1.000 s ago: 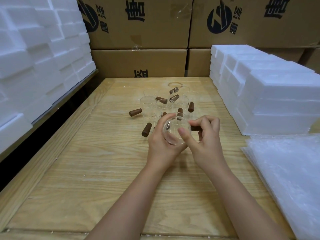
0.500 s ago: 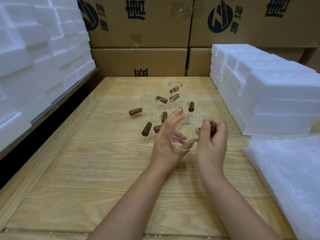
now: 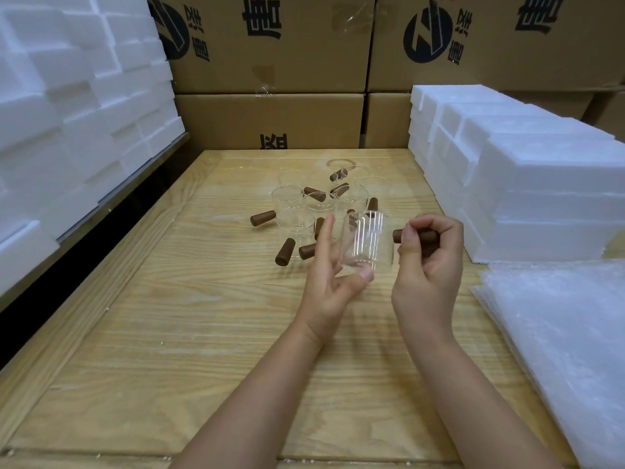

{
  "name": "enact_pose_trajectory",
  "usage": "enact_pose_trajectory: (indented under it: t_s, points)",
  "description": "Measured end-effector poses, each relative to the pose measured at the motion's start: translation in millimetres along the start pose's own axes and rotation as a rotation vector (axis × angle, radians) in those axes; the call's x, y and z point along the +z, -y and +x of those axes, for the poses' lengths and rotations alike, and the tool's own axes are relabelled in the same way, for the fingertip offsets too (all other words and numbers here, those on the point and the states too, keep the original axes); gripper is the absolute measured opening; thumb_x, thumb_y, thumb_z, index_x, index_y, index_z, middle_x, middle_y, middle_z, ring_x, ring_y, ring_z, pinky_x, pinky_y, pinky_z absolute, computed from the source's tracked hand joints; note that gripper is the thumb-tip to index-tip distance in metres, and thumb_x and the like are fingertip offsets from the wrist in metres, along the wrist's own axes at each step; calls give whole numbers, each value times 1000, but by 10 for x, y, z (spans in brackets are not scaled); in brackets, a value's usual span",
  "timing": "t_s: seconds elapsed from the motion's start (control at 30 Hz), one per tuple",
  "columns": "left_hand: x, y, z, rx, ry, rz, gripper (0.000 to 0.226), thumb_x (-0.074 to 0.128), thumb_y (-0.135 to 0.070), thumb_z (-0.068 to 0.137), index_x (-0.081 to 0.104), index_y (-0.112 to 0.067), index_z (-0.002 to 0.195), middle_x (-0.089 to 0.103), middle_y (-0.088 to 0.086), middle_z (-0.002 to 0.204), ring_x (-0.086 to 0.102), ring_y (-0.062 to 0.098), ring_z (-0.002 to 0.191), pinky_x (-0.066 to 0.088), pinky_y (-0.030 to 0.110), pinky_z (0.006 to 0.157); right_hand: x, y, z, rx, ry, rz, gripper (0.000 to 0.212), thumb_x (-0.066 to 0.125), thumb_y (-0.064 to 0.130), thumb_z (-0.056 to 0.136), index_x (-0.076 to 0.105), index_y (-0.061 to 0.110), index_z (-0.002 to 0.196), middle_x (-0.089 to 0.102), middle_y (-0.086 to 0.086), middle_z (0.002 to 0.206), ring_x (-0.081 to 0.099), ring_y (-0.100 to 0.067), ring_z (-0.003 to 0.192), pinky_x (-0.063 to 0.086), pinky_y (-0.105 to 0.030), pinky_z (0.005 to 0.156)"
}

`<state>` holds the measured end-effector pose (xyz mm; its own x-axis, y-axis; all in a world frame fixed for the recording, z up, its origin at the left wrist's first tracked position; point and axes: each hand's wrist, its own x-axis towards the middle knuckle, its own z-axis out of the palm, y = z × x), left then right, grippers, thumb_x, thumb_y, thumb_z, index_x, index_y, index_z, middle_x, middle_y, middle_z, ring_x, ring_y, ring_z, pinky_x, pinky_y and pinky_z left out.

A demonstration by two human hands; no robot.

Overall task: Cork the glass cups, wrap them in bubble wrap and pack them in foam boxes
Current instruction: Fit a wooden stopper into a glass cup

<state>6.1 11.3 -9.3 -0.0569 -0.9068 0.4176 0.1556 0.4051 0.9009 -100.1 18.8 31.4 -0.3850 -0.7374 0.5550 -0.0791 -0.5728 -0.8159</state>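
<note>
The left hand is raised above the wooden surface, and a clear, straight-walled glass cup is gripped in it, with the thumb pressed against the lower wall and the fingers spread behind the glass. The forefinger is stretched upward along the side at 10 o'clock. The cup appears to be held off the surface and steadied in this way so that its mouth can be offered to a stopper, though which way the mouth faces cannot be told through the clear glass. At 3 o'clock of the cup, a brown tapered cork is pinched in the curled fingers of the right hand. It is laid level, with its free end aimed at the cup and just beside its wall, so corking is judged to be the step in hand. More clear glass cups and loose brown corks are scattered together at 12 o'clock. White foam boxes are stacked at 2 o'clock and a pile of clear bubble wrap sheets is laid at 4 o'clock, both presumably kept within reach for wrapping and packing.
</note>
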Motion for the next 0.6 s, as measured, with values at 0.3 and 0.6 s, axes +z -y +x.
enact_pose_trajectory:
  t_s: [0.3,0.6]
  points:
    - [-31,-4,79,-179,-95,-338,28,64,-43,80,72,-21,97,68,17,101,70,16,72,56,26,65,63,-57,-75,-50,70,74,35,57,10,89,42,33,110,53,23,97,55,-4,87,45,-19,80]
    - [-33,10,84,-166,-217,-256,47,49,-32,86,57,-5,123,68,14,102,68,22,86,54,25,71,255,-134,-293,292,106,136,43,74,28,73,39,29,98,45,6,97,54,9,69,46,-11,66]
